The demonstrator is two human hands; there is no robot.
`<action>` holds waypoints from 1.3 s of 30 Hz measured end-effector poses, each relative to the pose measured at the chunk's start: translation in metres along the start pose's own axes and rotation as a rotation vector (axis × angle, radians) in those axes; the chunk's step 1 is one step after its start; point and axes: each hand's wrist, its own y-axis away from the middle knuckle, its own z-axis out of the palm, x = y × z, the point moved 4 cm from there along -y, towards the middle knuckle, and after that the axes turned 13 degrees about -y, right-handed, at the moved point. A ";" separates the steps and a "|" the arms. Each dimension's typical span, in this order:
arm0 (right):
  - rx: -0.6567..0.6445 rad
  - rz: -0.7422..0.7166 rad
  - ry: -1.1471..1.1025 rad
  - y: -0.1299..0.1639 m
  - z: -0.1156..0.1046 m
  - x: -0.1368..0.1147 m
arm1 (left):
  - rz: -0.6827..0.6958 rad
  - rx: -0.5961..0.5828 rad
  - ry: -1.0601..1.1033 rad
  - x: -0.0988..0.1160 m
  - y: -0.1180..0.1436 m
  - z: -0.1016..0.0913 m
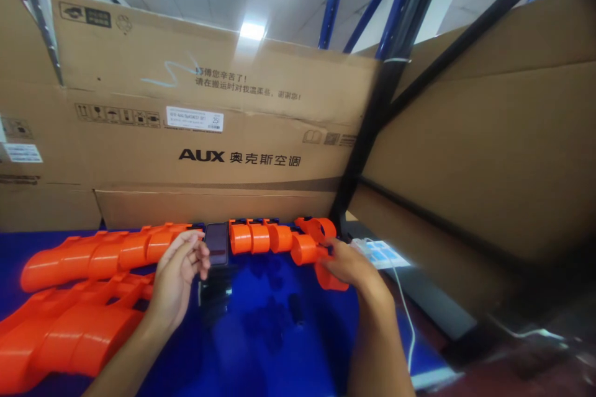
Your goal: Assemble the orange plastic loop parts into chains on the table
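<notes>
My left hand (179, 270) hovers over the blue table surface (270, 335), fingers loosely curled, its tips touching the left edge of a dark phone (216, 244) that stands on a small black holder (215, 291). My right hand (347, 263) grips an orange plastic ring piece (328, 279) at the right end of a short row of orange ring pieces (274, 237). Left of the phone lies a long stack of nested orange pieces (102, 254), and a second, larger stack (65, 335) lies nearer to me.
Large cardboard boxes (209, 136) form a wall behind the table, and another box (488, 155) leans at the right. A black and blue rack post (377, 111) stands between them. A white cable (403, 304) and a white socket strip (379, 253) lie at the right edge.
</notes>
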 end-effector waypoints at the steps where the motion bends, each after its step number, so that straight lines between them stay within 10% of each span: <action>1: 0.004 0.001 -0.002 0.000 0.000 -0.001 | -0.003 0.000 -0.003 0.000 0.000 0.000; 19: 0.515 -0.237 -0.454 0.038 -0.038 -0.033 | -0.039 0.033 -0.009 -0.002 -0.001 0.000; 29: 0.255 -0.973 -0.720 0.085 -0.009 -0.118 | -0.071 -0.126 -0.098 -0.004 0.001 0.011; 39: 0.157 -1.146 -0.839 0.106 0.039 -0.156 | -0.125 -0.180 -0.148 -0.007 0.010 0.025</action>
